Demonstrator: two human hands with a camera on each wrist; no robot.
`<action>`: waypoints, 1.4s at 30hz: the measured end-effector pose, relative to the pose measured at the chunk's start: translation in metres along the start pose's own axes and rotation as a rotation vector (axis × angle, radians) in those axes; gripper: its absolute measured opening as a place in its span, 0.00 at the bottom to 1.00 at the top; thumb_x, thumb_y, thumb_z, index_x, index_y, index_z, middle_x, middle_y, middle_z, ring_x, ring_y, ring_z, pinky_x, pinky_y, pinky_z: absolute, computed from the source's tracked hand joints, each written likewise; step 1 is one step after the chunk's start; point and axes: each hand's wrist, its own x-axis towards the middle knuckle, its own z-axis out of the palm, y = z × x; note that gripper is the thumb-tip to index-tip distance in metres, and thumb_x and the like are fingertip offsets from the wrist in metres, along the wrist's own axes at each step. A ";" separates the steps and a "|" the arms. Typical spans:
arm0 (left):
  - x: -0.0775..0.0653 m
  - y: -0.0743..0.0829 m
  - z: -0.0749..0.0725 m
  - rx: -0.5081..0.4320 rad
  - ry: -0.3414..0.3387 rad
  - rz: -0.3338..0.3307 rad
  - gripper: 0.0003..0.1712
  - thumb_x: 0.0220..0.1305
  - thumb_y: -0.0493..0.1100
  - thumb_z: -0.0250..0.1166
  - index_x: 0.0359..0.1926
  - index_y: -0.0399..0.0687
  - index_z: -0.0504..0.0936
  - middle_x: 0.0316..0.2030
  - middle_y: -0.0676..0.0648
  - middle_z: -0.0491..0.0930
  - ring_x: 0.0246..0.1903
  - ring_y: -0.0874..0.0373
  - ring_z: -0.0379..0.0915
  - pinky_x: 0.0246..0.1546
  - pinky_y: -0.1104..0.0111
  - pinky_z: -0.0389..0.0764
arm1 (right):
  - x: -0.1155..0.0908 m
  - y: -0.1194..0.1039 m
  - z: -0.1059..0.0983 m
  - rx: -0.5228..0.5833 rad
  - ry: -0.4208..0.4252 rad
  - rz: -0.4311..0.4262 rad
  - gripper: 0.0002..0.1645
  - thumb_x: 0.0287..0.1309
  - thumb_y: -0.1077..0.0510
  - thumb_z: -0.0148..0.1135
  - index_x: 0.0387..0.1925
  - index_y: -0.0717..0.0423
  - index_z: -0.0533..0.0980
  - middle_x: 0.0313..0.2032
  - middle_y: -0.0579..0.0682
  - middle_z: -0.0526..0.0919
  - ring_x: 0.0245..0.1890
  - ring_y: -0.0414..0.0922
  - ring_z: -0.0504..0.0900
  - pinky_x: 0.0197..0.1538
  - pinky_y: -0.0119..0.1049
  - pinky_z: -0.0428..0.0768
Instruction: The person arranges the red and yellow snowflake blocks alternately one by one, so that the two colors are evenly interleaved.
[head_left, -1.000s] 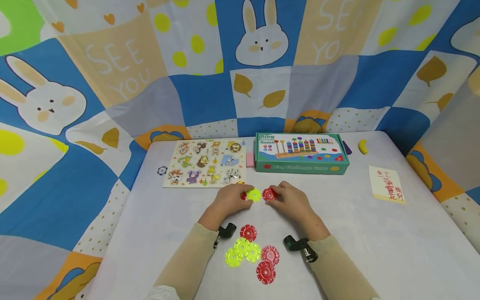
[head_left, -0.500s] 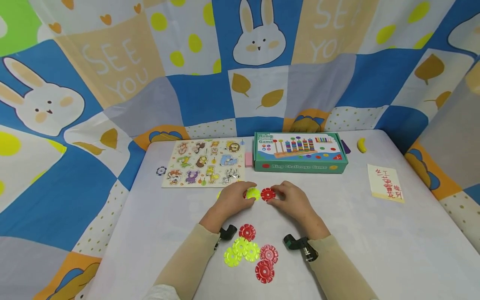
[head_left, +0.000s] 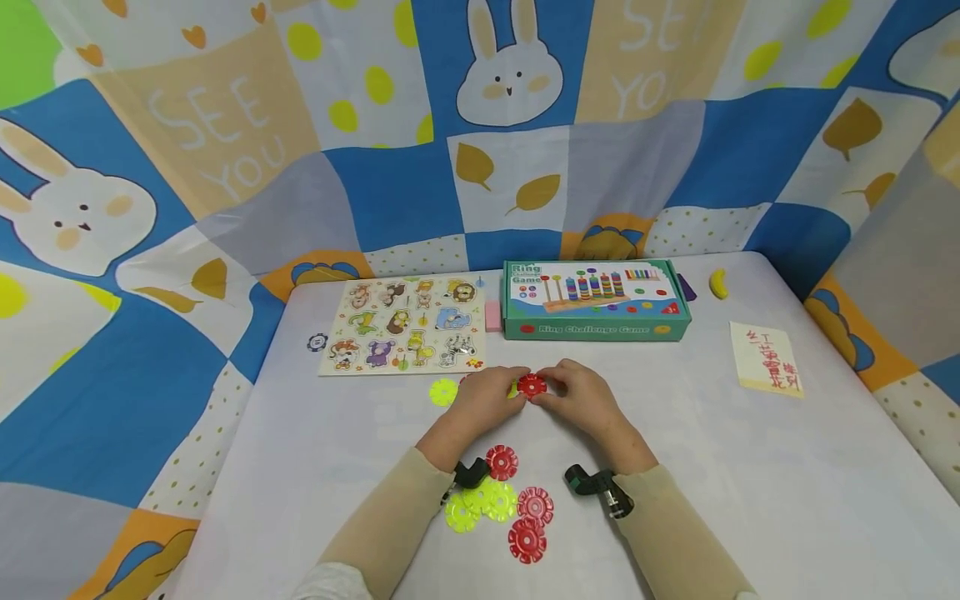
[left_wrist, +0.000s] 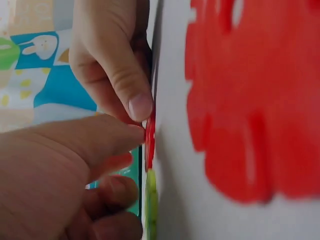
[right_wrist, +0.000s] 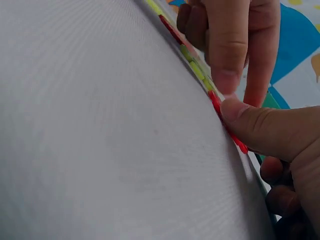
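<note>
A row of notched plastic interlocking discs lies in front of the puzzle board and box. At its left end is a yellow-green disc (head_left: 443, 392); my left hand (head_left: 489, 402) hides much of the middle. My right hand (head_left: 588, 402) pinches the red disc (head_left: 532, 386) at the row's right end between thumb and fingers. The left thumb and index finger also grip this disc's edges, close to the right fingertips. In the right wrist view, the row lies flat, yellow-green and red by turns, the discs edge to edge.
Nearer the person lie loose discs: a red disc (head_left: 502, 462), overlapping yellow-green discs (head_left: 480, 500) and two more red discs (head_left: 528, 540). Behind stand an animal puzzle board (head_left: 405, 325) and a green game box (head_left: 596, 302). A note (head_left: 767, 358) and a toy banana (head_left: 718, 284) lie right.
My left hand has moved right from the yellow-green disc to the red one, uncovering the row's left end. The right hand keeps its hold, and the red disc has shifted slightly left.
</note>
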 end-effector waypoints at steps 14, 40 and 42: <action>0.002 -0.007 0.012 0.050 0.031 0.052 0.27 0.63 0.58 0.59 0.63 0.64 0.72 0.52 0.55 0.79 0.47 0.59 0.75 0.44 0.64 0.76 | -0.007 -0.006 -0.012 0.049 -0.002 -0.044 0.29 0.51 0.44 0.69 0.52 0.53 0.78 0.29 0.45 0.72 0.29 0.41 0.68 0.32 0.37 0.69; -0.001 -0.008 0.007 -0.042 0.025 0.052 0.23 0.63 0.53 0.61 0.60 0.65 0.76 0.54 0.56 0.77 0.50 0.60 0.73 0.48 0.62 0.74 | -0.082 -0.080 -0.017 0.195 -0.286 -0.325 0.19 0.49 0.46 0.71 0.44 0.43 0.81 0.30 0.39 0.76 0.31 0.39 0.74 0.34 0.28 0.73; -0.001 -0.008 0.007 -0.052 0.023 0.045 0.23 0.63 0.53 0.61 0.60 0.65 0.76 0.54 0.56 0.77 0.51 0.60 0.73 0.48 0.62 0.74 | -0.084 -0.083 -0.009 0.176 -0.364 -0.340 0.20 0.49 0.45 0.71 0.44 0.44 0.81 0.30 0.38 0.77 0.29 0.36 0.73 0.33 0.27 0.72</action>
